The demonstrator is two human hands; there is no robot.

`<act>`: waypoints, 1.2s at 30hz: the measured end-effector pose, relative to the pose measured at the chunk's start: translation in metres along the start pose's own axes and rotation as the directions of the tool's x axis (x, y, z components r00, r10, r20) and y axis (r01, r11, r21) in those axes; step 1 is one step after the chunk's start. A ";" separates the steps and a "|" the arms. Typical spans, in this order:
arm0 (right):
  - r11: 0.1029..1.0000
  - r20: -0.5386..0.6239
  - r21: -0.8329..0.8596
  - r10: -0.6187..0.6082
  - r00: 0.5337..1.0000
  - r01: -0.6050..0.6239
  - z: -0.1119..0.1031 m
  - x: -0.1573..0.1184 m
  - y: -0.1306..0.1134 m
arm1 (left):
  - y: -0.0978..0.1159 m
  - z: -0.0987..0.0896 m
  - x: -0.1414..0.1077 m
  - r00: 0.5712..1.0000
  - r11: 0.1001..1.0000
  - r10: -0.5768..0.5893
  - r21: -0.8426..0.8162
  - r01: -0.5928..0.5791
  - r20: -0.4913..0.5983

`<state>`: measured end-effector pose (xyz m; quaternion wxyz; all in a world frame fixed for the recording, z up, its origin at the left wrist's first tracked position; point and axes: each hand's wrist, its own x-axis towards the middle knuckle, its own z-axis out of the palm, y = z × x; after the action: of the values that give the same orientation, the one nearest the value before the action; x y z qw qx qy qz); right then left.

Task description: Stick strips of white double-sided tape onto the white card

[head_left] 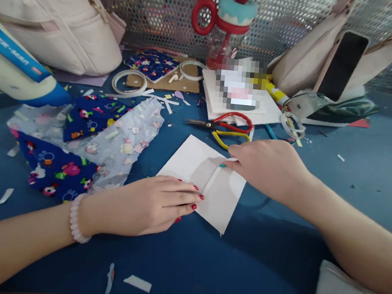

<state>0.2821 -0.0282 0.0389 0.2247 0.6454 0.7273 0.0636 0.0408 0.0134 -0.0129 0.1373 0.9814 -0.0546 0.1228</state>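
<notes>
A white sheet of paper (194, 163) lies on the blue table (258, 254), with a fold line running across its middle. My left hand (149, 205) lies flat on the paper's near left part, fingers together, pressing it down. My right hand (266, 167) comes in from the right and pinches the folded flap at its far edge with the fingertips. A white bead bracelet (76, 218) circles my left wrist.
Red and yellow scissors (227, 127) lie just beyond the paper. Printed fabric pieces (88, 146) spread at the left, under a blue-tipped glue gun (19, 74). Bags (56, 18), a phone (342, 64), a red bottle (228, 25) and paper scraps line the mesh back wall.
</notes>
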 end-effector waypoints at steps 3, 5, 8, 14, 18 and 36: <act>1.000 0.009 0.004 -0.002 1.000 0.002 0.000 0.000 0.000 | 0.000 -0.001 0.000 1.000 1.000 0.002 -0.009 -0.002 -0.004; 1.000 0.023 0.020 -0.003 1.000 0.002 0.000 0.000 -0.001 | -0.001 -0.001 0.000 1.000 1.000 0.000 -0.013 0.000 -0.002; 0.999 0.042 0.049 -0.006 0.999 0.004 -0.003 0.000 -0.001 | 0.000 -0.002 0.000 1.000 1.000 -0.004 -0.024 0.003 -0.010; 0.997 0.126 0.070 -0.044 0.991 0.035 -0.016 0.011 0.002 | 0.001 -0.005 0.010 0.999 1.000 0.007 -0.019 -0.008 -0.047; 0.985 0.169 0.135 -0.128 0.977 0.105 -0.023 0.024 0.008 | -0.005 -0.004 0.032 0.999 0.995 0.037 0.088 -0.039 0.018; 0.835 0.283 0.521 -0.362 0.888 0.174 -0.019 0.032 0.031 | -0.017 0.003 0.036 0.947 0.972 -0.218 0.138 0.189 0.238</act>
<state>0.3003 0.0118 0.0598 0.1964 0.5703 0.7487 -0.2749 0.0784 0.0265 -0.0114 0.0854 0.9955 0.0374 -0.0144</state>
